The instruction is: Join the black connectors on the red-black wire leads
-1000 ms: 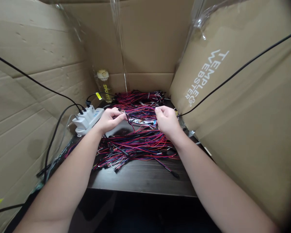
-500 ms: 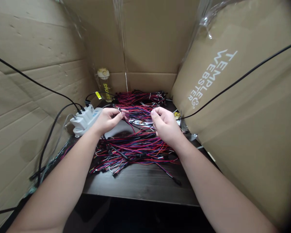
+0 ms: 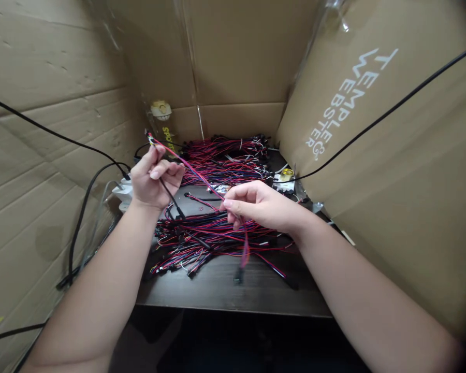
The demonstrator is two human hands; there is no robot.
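Note:
A red and purple wire harness (image 3: 194,170) stretches between my two hands above the table. My left hand (image 3: 154,176), raised at the left, pinches it near its upper end, where a small dark connector and some white and yellow wires show. A black cable hangs below that hand. Lower and to the right, my right hand (image 3: 256,206) pinches the wires between thumb and fingers. From it the loose end dangles, slightly blurred, with a black connector (image 3: 238,274) at its tip. Beneath lies a pile of similar harnesses (image 3: 205,233), in red, blue and black.
More bundled harnesses (image 3: 225,155) lie at the back. A white power adapter (image 3: 123,192) with black cords stands left, near a bottle (image 3: 161,111). A yellow tape roll (image 3: 286,174) sits at the right. Cardboard walls (image 3: 236,57) enclose the dark table (image 3: 217,295).
My left hand has risen and moved left with the harness end. My right hand has dropped slightly, and the harness now spans between both hands with a connector hanging below.

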